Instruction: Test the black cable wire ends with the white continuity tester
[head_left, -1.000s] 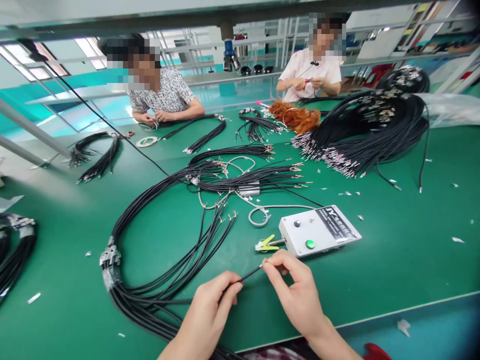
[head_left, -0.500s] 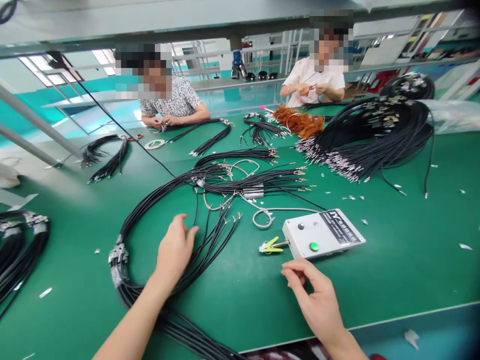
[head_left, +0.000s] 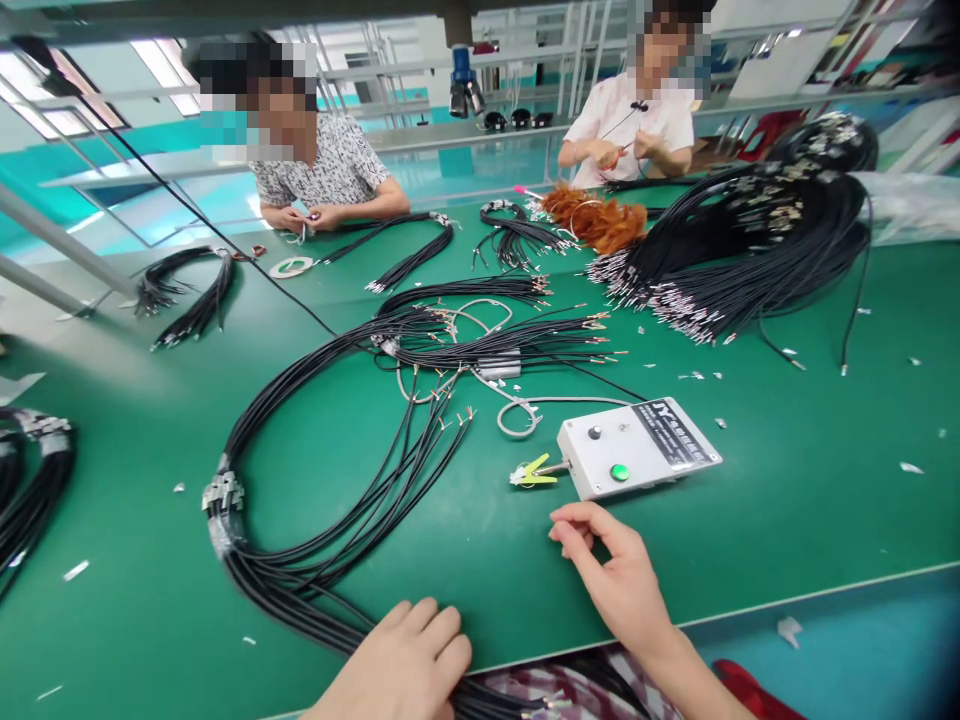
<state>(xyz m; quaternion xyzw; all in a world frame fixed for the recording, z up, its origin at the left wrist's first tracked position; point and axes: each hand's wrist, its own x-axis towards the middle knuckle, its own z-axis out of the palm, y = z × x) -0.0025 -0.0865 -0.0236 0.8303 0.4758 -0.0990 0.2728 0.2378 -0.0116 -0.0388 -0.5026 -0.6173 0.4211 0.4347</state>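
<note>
Shows two people (head_left: 330, 165), a red chair (head_left: 772, 130), clear plastic (head_left: 904, 210) and an orange bundle (head_left: 596, 221) beyond the right grip (head_left: 619, 575), plus white scraps (head_left: 911, 468) on the counter (head_left: 765, 510) to its right.

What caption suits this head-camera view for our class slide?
Bare left hand over thin black cables, bare right hand beside a rectangular grey box, above a green tabletop.

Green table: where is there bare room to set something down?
Right of the box, down to the table's near edge, bar some scraps; also between the clip and the curved bundle. Crowded: mid-table, where cable ends lie around the grey cord, and back right, under the black heap.
</note>
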